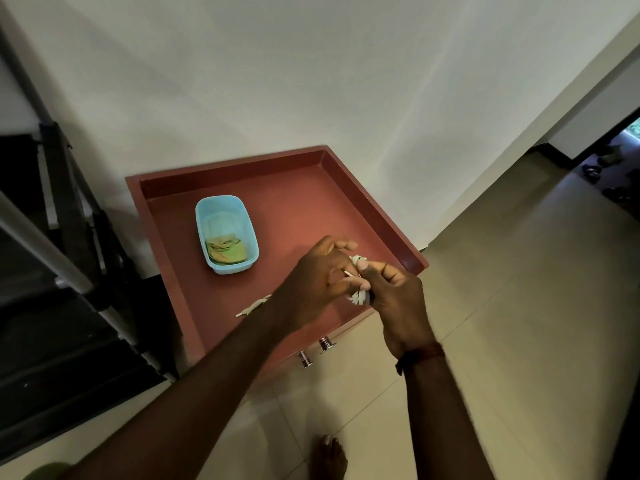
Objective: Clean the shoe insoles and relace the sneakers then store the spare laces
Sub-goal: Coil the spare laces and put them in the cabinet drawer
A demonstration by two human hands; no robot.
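Grips: my left hand and right hand both pinch the spare lace.
Place: centre frame, over the red drawer.
Advice: I'd wind tight, tuck the end in.

Dim corner of the room on my feed.
I see a white wall across the top, beige tiled floor lower right, a red-brown cabinet at centre, and dark stairs at left.
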